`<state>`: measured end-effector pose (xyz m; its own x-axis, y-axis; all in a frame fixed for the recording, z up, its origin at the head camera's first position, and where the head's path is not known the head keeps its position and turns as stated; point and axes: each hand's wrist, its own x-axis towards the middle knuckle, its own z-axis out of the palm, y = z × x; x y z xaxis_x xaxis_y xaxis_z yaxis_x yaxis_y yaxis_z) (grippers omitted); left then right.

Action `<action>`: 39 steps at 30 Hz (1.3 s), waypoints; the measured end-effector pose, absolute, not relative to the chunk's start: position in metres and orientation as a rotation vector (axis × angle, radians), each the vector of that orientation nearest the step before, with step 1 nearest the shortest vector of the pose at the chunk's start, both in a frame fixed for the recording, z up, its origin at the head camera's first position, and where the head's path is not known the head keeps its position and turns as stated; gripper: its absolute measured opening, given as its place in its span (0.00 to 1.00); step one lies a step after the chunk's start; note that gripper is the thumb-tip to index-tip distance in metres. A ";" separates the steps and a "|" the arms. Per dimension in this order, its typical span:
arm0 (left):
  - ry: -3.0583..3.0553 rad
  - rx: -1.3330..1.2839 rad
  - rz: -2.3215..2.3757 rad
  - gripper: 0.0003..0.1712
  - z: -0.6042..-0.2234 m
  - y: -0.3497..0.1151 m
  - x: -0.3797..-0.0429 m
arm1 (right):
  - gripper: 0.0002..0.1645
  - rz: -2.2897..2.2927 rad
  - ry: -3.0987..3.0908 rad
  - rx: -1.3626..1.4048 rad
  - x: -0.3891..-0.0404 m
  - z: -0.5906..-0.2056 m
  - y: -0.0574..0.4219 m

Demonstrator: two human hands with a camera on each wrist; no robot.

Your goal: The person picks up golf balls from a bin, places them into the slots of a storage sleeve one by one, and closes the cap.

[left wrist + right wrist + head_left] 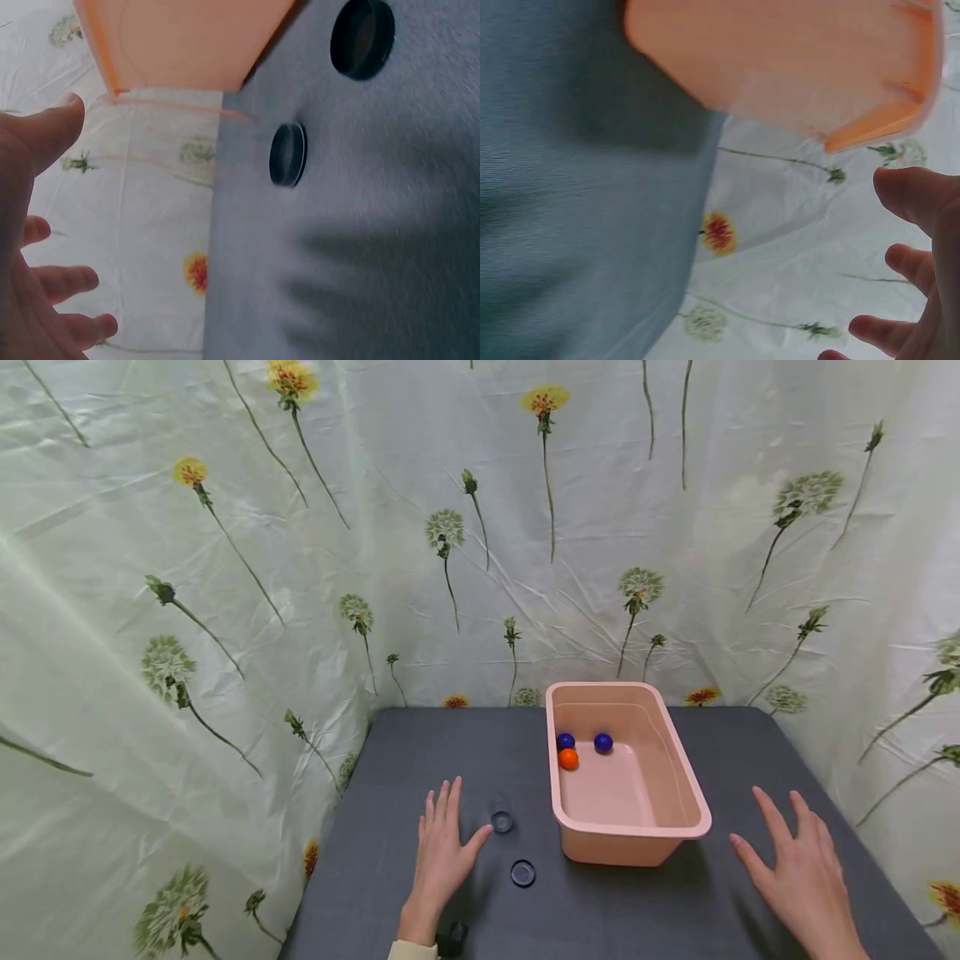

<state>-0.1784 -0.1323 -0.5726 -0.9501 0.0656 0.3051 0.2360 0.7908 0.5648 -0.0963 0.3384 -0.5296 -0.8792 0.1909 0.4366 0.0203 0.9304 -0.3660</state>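
My left hand (442, 860) hovers over the dark table with fingers straight and thumb spread, holding nothing. Just right of its thumb stands a small clear container (501, 818), its see-through wall faint and its round base dark in the left wrist view. Closer to me lies a round dark lid (522, 873), also in the left wrist view (362, 39). My right hand (802, 868), fingers spread and holding nothing, is in the air right of a pink plastic bin (618, 843). Inside the bin, by its left wall, are an orange ball (568, 759) and two blue balls (603, 743).
A dark grey cloth covers the table (442, 735). Behind it and along both sides hangs a pale curtain (390, 527) printed with dandelions. A small black object (452, 938) sits beside my left wrist.
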 end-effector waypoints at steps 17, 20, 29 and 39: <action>-2.461 -0.173 -1.551 0.52 -0.602 -0.098 -0.217 | 0.46 0.667 -2.581 0.107 -0.143 -0.457 0.319; -2.426 -0.172 -1.585 0.49 -0.605 -0.095 -0.220 | 0.45 0.676 -2.579 0.159 -0.152 -0.444 0.311; -2.374 -0.175 -1.682 0.36 -0.611 -0.089 -0.226 | 0.43 0.671 -2.605 0.251 -0.174 -0.421 0.288; -2.354 -0.264 -1.717 0.25 -0.623 -0.094 -0.230 | 0.38 0.727 -2.626 0.431 -0.212 -0.415 0.261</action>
<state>-0.2295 -0.0938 -0.6234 -0.9607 0.0174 0.2771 0.2692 0.3030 0.9142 -0.2118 0.2611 -0.4150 -0.8805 -0.1883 0.4350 -0.3852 0.8191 -0.4250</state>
